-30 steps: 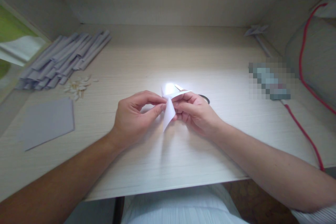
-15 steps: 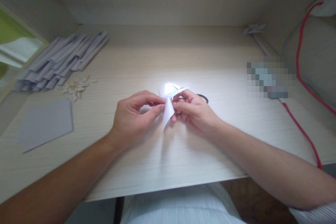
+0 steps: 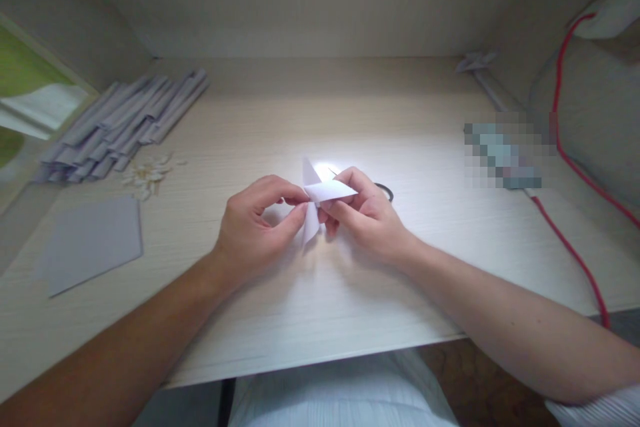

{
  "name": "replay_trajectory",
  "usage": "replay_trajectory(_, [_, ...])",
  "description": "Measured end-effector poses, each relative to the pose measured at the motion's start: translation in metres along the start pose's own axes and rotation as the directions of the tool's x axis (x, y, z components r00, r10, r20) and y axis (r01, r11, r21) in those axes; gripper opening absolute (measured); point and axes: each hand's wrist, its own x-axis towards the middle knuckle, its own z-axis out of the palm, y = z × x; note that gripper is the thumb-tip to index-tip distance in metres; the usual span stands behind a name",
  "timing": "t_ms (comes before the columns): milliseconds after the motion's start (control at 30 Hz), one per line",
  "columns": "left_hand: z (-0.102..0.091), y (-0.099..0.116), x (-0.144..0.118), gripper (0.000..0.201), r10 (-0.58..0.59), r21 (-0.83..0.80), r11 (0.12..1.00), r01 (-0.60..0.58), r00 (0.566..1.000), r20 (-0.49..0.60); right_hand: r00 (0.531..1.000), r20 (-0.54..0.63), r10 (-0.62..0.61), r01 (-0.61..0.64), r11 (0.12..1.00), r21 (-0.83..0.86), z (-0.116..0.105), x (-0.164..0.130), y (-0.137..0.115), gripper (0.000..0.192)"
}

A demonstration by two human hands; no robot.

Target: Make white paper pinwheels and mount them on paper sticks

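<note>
The bench (image 3: 350, 293) carries a row of folded strips (image 3: 125, 121) at its far left corner and a flat sheet (image 3: 93, 240) near the left edge — work seemingly finished and work waiting. Mid-bench, the left hand (image 3: 255, 223) and right hand (image 3: 367, 213) pinch a half-folded paper (image 3: 320, 190) — creases judged incomplete.

— Where is everything on the counter (image 3: 410, 267)?

— My left hand (image 3: 253, 230) and right hand (image 3: 367, 217) meet at the middle, the folded paper (image 3: 320, 197) between my fingers (image 3: 295, 195). A pile of folded strips (image 3: 125, 123) lies toward the far left corner, small scraps (image 3: 147, 173) just before it, and a flat sheet (image 3: 93, 240) nearer the left edge.

— And on the right?

— A cable (image 3: 575, 257) runs along the right edge; another folded piece (image 3: 475, 61) sits at the far right corner.
</note>
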Motion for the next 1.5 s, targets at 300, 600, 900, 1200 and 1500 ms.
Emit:
replay_trajectory(300, [-0.004,-0.004,0.002,0.009,0.071,0.038,0.996,-0.075,0.993,0.096,0.999,-0.004,-0.041,0.041,0.997,-0.059,-0.001,-0.002,0.0,0.032])
replay_trajectory(600, [-0.008,-0.005,0.004,0.01,0.102,-0.02,0.995,-0.1,0.989,0.111,0.997,0.018,-0.069,0.07,0.996,-0.062,-0.001,-0.005,-0.003,0.021])
replay_trajectory(900, [-0.007,-0.011,-0.005,0.031,0.074,-0.225,0.971,-0.083,0.996,-0.046,0.977,-0.105,-0.186,0.166,0.97,-0.176,0.003,-0.009,-0.018,0.016])
replay_trajectory(1200, [-0.004,-0.006,0.001,0.014,-0.192,-0.565,0.803,0.19,0.98,0.056,0.958,0.143,0.247,-0.283,0.889,0.359,-0.004,0.001,-0.016,0.025])
replay_trajectory(1500, [-0.006,0.004,0.004,0.015,-0.27,-0.518,0.775,0.363,0.93,0.248,0.934,0.216,0.286,-0.345,0.88,0.327,-0.005,-0.001,-0.011,0.022])
